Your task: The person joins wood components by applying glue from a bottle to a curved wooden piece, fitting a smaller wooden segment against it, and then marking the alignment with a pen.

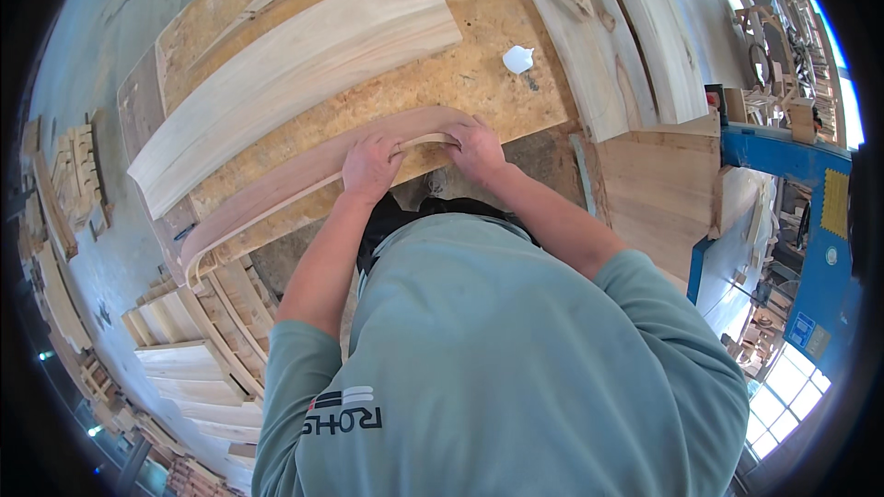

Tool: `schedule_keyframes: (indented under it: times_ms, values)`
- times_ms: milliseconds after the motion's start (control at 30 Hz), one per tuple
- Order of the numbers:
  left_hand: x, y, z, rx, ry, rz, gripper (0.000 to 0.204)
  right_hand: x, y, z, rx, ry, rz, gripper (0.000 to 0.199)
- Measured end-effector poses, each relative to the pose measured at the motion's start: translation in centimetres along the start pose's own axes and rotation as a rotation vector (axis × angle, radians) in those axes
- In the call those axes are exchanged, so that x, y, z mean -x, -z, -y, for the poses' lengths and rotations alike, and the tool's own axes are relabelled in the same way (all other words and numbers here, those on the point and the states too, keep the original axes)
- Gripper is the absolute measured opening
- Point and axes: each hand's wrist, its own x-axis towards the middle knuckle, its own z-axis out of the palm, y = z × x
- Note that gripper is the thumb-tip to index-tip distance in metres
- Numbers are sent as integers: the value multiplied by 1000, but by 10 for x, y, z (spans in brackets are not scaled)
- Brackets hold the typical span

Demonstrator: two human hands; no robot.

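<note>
Chipboard bench (479, 46) at frame centre: both the left hand (368, 167) and the right hand (479, 149) pinch a thin curved wood strip (276, 189), which could snap or splinter if bent harder

Grey concrete floor (87, 64) upper left; stacked wood parts (198, 359) lower left; blue machine (810, 221) right; bright window (783, 400) lower right.

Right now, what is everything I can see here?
curved plank: one, reddish-brown, near edge of the bench, under both hands
wide board: one, pale, on the bench behind it
bench top: one, speckled tan chipboard
white scrap: one, on the bench, right
long curved boards: several, pale, far right
stacked curved pieces: many, pale, lower left floor
blue machine: one, right edge
left hand: on the plank
right hand: on the plank
</note>
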Motion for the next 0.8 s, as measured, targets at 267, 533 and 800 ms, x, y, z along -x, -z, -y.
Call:
schedule_keyframes:
  times_ms: [267,533,800]
  values:
    - [-2,-4,-2,-59,11,-16,21,-2,0,-3,28,1,91,25]
    - [-2,-8,0,-74,51,-4,18,6,7,-10,-56,-47,54,21]
    - [-4,-4,-4,-131,23,5,16,6,2,-14,14,14,20,18]
